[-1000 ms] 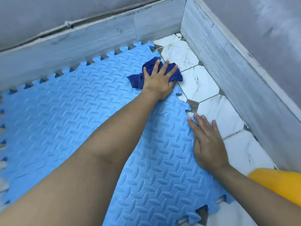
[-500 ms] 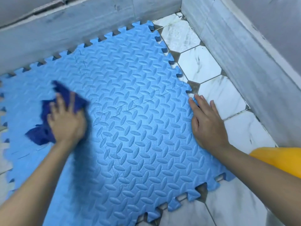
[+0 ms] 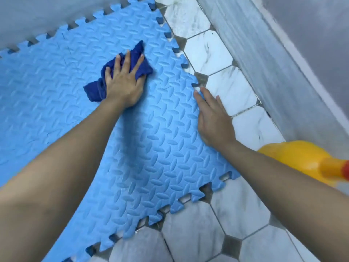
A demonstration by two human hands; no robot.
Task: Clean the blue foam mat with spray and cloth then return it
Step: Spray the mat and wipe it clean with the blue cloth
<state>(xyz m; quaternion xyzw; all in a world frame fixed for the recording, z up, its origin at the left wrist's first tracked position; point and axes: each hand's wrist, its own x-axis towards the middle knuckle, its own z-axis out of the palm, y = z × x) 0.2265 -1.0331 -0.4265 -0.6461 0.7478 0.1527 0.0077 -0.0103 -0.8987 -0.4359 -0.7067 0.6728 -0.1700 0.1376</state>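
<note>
The blue foam mat (image 3: 154, 148) lies on the tiled floor (image 3: 198, 233). The left hand (image 3: 123, 86) presses the cloth (image 3: 139, 63) flat, fingers spread, while the right hand (image 3: 213, 118) — open, holding nothing — pins the right edge, likely against sliding.

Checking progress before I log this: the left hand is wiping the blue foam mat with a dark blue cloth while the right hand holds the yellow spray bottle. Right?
Not quite. In the head view the right hand lies flat on the blue foam mat's edge; the yellow spray bottle stands untouched behind that arm. The left hand does press the dark blue cloth.
</note>
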